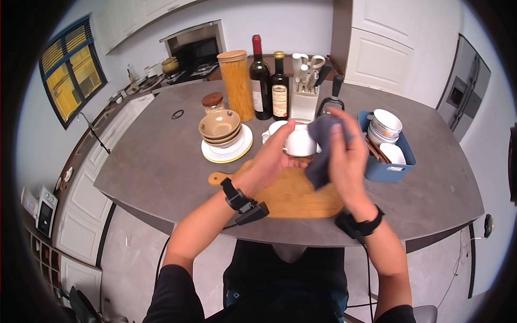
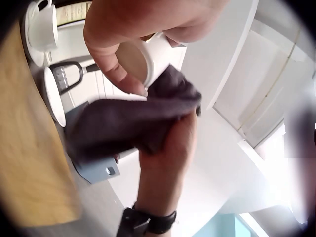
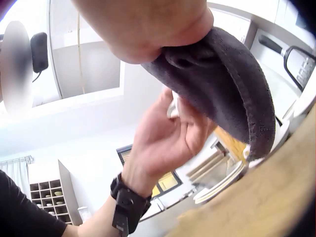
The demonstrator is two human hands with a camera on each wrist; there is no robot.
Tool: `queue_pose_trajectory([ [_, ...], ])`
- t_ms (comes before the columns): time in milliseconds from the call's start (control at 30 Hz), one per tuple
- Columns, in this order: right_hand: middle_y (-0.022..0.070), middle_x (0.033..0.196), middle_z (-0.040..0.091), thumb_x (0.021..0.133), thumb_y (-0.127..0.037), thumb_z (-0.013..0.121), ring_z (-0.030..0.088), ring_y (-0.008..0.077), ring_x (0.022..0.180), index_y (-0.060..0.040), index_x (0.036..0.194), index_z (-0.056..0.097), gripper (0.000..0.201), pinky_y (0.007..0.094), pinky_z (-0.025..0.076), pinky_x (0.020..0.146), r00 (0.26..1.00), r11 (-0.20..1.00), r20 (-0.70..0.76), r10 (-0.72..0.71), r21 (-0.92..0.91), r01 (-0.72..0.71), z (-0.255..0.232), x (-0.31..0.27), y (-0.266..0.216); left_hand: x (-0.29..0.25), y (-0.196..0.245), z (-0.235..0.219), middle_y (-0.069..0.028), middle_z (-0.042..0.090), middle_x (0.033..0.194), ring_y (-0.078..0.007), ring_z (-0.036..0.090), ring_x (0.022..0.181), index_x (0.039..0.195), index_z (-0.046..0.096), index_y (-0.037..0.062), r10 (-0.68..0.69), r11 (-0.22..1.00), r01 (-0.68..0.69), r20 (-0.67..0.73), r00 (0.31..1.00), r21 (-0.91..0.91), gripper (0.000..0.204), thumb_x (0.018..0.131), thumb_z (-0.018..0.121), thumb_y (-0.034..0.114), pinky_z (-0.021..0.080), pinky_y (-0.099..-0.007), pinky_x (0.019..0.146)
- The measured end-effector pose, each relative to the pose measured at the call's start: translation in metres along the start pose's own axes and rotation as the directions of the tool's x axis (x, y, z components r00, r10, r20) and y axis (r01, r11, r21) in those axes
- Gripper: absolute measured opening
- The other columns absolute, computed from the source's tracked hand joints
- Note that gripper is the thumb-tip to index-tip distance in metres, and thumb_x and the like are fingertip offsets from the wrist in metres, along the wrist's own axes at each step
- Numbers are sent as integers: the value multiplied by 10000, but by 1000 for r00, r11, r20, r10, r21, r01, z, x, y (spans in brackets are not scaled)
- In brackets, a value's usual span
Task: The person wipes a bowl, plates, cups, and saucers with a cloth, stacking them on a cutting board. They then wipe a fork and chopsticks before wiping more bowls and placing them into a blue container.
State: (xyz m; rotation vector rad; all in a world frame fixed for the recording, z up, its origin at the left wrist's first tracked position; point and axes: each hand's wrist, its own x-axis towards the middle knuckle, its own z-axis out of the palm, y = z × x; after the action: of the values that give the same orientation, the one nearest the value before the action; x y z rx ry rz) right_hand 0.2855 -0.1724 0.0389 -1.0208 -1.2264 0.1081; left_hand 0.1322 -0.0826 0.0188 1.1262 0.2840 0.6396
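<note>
My left hand grips a white cup above the wooden cutting board. In the left wrist view, the thumb and fingers curl round the cup, whose mouth faces partly sideways. A dark grey cloth hangs from my right hand, bunched in its fingers close beside the cup. The right wrist view shows the cloth draping down in front of the left hand, covering most of the cup.
Stacked brown bowls sit on white plates at the left. Behind stand a pasta jar, two dark bottles and a knife block. To the right, a blue bin holds white bowls. Another white cup stands beyond the board.
</note>
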Motion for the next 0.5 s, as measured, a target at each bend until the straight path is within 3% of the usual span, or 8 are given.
queue_pose_trajectory([
  [67,206,1348,590,1029,-156,603,565,319,1275,-55,1358,612,344,417,455,1052,963,937,161,-215,-244,250,19,-17,0,-2,-8,31,-62,647,1278,-173,704,1058,1395,516,74,76,984,-115,-261,962,-138,504,1097,444,474,610,-312,791],
  [167,183,1263,645,1037,-172,597,612,282,1203,-60,1353,620,336,386,476,1024,952,901,148,-268,-312,302,19,-20,-9,-18,-11,35,-30,629,1218,-110,674,943,1445,468,128,101,992,-117,-245,964,-50,471,1101,435,448,534,-242,684],
  [200,153,1205,677,1042,-174,591,639,249,1130,-58,1341,626,323,364,496,983,992,986,105,-70,-141,85,16,-16,-12,-26,-12,34,-21,620,1207,-90,653,892,1466,448,147,116,993,-109,-181,977,45,466,1100,442,435,496,-223,636],
  [267,59,1037,731,1075,-238,554,672,139,914,-46,1285,661,304,300,540,841,962,952,120,245,157,-262,12,-10,-3,-36,-10,41,-12,600,1183,-62,586,781,1493,419,164,43,999,-41,-202,978,13,458,1087,444,375,406,-210,563],
  [333,44,1040,723,1093,-297,520,659,108,860,-35,1253,680,347,282,543,781,799,684,293,525,413,-601,7,-2,5,-42,-7,40,17,603,984,-54,516,708,1452,431,133,92,971,-61,-124,988,231,413,1065,479,267,380,-216,548],
  [367,52,1041,723,1098,-362,490,661,100,868,-36,1255,687,411,268,545,773,752,634,368,546,404,-659,3,-2,6,-43,-12,30,-15,604,1103,-50,545,825,1432,427,122,130,954,-120,-20,991,274,417,1038,524,218,375,-199,532],
  [400,52,1041,723,1098,-362,490,661,100,868,-36,1255,687,411,268,545,773,751,636,370,546,399,-660,-2,-1,7,-45,-12,27,-15,604,1103,-50,545,825,1432,427,122,133,955,-123,-21,991,270,417,1038,524,218,375,-199,532],
  [500,52,1052,720,1094,-443,459,669,106,892,-47,1283,673,488,261,543,760,609,577,517,602,246,-779,-5,4,12,-45,-15,16,-58,564,1268,-65,558,1021,1407,429,127,158,883,-136,-11,987,450,441,1005,595,196,467,-202,650],
])
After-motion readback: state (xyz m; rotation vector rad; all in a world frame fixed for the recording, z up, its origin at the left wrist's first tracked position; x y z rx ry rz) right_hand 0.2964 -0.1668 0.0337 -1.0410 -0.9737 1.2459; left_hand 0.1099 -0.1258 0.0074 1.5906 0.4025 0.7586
